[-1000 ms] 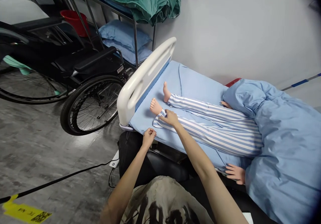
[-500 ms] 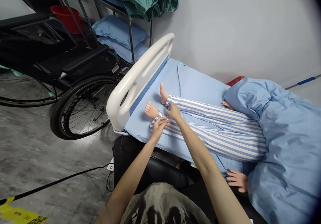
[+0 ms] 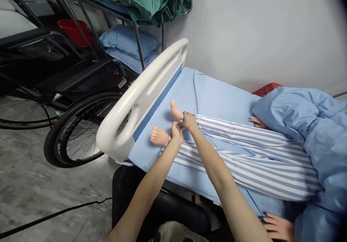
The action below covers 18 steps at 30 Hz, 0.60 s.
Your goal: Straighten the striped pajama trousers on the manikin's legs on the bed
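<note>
A manikin lies on the bed in blue-and-white striped trousers [image 3: 260,162], its bare feet towards the footboard. At the ankle of the far foot [image 3: 175,111], my right hand [image 3: 189,120] lies over the trouser cuff with its fingers curled round the cloth. My left hand [image 3: 177,132] meets it from the near side, fingers closed at the same cuff. Both hands nearly touch, and the fingertips are partly hidden. The near foot [image 3: 159,136] lies beside my left wrist, and its trouser hem is partly behind my left forearm.
The white footboard [image 3: 141,93] rises past the feet. A wheelchair [image 3: 81,101] stands left of it. A blue quilt [image 3: 333,144] covers the manikin's upper part, with manikin hands [image 3: 279,227] showing at its edges. A rack with blue pillows [image 3: 128,43] and a red bucket [image 3: 76,32] stand behind.
My left hand has moved from the near trouser leg across to the far ankle. My right hand has closed on the far cuff. The view has shifted slightly.
</note>
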Available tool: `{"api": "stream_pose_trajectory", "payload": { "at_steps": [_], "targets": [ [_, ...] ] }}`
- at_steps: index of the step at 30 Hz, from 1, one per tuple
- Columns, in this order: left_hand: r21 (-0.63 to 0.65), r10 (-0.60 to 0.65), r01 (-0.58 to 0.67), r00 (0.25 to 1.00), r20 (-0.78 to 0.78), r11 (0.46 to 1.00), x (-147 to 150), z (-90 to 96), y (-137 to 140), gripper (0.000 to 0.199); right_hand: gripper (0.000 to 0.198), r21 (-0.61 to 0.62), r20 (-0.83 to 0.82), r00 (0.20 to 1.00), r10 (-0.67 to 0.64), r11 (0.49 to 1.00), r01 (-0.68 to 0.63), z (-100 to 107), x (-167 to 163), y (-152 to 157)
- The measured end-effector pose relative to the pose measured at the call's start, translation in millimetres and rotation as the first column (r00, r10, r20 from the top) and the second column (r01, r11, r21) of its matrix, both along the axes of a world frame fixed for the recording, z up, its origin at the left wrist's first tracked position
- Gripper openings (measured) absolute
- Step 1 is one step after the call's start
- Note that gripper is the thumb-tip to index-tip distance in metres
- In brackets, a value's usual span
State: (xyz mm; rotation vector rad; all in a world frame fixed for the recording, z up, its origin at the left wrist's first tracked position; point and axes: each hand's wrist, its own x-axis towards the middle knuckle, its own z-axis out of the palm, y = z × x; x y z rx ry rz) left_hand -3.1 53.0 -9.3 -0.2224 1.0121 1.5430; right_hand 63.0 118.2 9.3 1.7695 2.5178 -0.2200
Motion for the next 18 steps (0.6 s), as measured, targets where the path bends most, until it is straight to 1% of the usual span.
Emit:
{"api": "stream_pose_trajectory", "payload": {
  "at_steps": [3,5,6,9,12,14,15,16,18],
  "targets": [
    [0.005,-0.058,0.059,0.990,-0.132,0.998,0,-6.9,18,0.021,0.042,-0.019,-0.036,0.999,-0.003,1.000,0.002,2,0,4],
    [-0.016,-0.106,0.104,0.974,-0.199,0.994,0,-6.5,27,0.028,0.041,-0.046,-0.083,0.996,0.013,0.999,-0.017,7,1,5],
    [-0.033,-0.122,0.117,0.972,-0.201,0.993,0,-4.8,30,0.029,0.040,-0.057,-0.102,0.995,0.024,0.998,-0.030,10,3,6],
    [-0.062,-0.130,0.122,0.981,-0.141,0.991,1,3.9,32,0.024,0.039,-0.060,-0.135,0.990,0.046,0.997,-0.055,24,8,4],
    [-0.033,-0.138,0.135,0.980,-0.140,0.990,0,17.8,31,0.026,0.043,-0.057,-0.159,0.985,0.060,0.996,-0.070,44,14,0],
    [0.021,-0.163,0.170,0.969,-0.183,0.985,0,34.5,32,0.030,0.045,-0.053,-0.170,0.984,0.060,0.996,-0.070,64,18,-1],
    [0.065,-0.172,0.189,0.962,-0.211,0.980,1,46.7,32,0.032,0.047,-0.050,-0.176,0.983,0.058,0.996,-0.067,76,21,-1],
    [0.118,-0.168,0.200,0.957,-0.236,0.973,4,62.1,33,0.032,0.049,-0.043,-0.186,0.981,0.053,0.997,-0.062,90,24,1],
    [0.237,-0.121,0.182,0.960,-0.252,0.954,13,102.0,31,0.029,0.056,-0.015,-0.228,0.973,0.041,0.999,-0.045,124,35,6]
  ]
}}
